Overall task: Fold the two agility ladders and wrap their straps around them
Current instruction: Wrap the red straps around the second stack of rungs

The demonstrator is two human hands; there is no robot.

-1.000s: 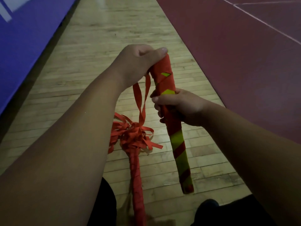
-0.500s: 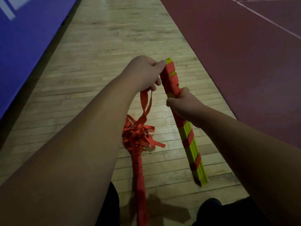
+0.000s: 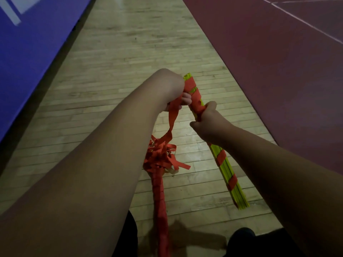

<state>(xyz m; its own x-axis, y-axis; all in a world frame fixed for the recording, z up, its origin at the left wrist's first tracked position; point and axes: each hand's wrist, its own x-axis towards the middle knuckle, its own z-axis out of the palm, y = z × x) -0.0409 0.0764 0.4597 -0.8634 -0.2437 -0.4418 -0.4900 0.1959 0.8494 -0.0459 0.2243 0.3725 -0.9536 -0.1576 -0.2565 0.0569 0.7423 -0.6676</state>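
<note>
A bundle of yellow ladder rungs (image 3: pixel 225 169) wound with red strap slants from upper left to lower right, held above the floor. My right hand (image 3: pixel 206 123) grips the bundle around its upper middle. My left hand (image 3: pixel 174 91) pinches the loose red strap (image 3: pixel 172 117) beside the bundle's top end. That strap hangs down to a tangle of red strap loops (image 3: pixel 161 158). A second ladder bundle (image 3: pixel 160 199), fully wrapped in red, lies on the floor below the tangle.
Pale wooden floorboards (image 3: pixel 118 62) run ahead. A blue mat (image 3: pixel 31 43) borders the left side and dark red court flooring (image 3: pixel 278 52) with white lines lies to the right. A dark shoe (image 3: pixel 241 238) shows at the bottom.
My left hand has dropped from the bundle's top end to its left side, drawing the strap down. The bundle has turned, showing more yellow rungs.
</note>
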